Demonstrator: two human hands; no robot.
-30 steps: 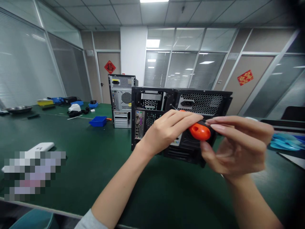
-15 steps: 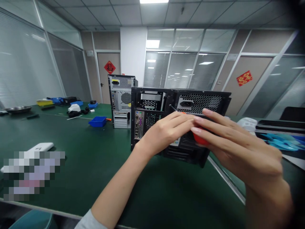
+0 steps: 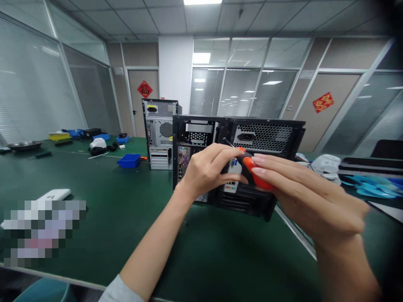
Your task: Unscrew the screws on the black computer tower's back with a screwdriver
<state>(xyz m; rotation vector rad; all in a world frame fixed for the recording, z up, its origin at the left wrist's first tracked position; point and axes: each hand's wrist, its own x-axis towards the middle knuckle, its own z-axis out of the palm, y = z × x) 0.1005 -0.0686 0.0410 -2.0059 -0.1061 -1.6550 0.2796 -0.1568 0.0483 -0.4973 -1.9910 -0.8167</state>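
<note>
A screwdriver (image 3: 260,178) with an orange and black handle is held between my two hands. My left hand (image 3: 209,167) pinches the front of the handle with thumb and fingers. My right hand (image 3: 302,191) closes its fingers on the orange rear part. The thin shaft points up and left, its tip at the back panel of a black computer case (image 3: 244,201), close to the power socket (image 3: 246,137). The case stands on the green table with its ports and vent grille facing me. My hands hide part of the panel.
A second computer tower (image 3: 160,138) stands behind to the left. A blue tray (image 3: 128,161) lies beside it. Farther left are a white device (image 3: 98,142) and a metal bowl (image 3: 24,145). Blue items (image 3: 373,184) lie at right, and a white box (image 3: 53,196) at left.
My left hand's fingers have shifted on the handle, with the thumb now showing underneath. My right hand has lowered and its fingers have closed more around the orange handle.
</note>
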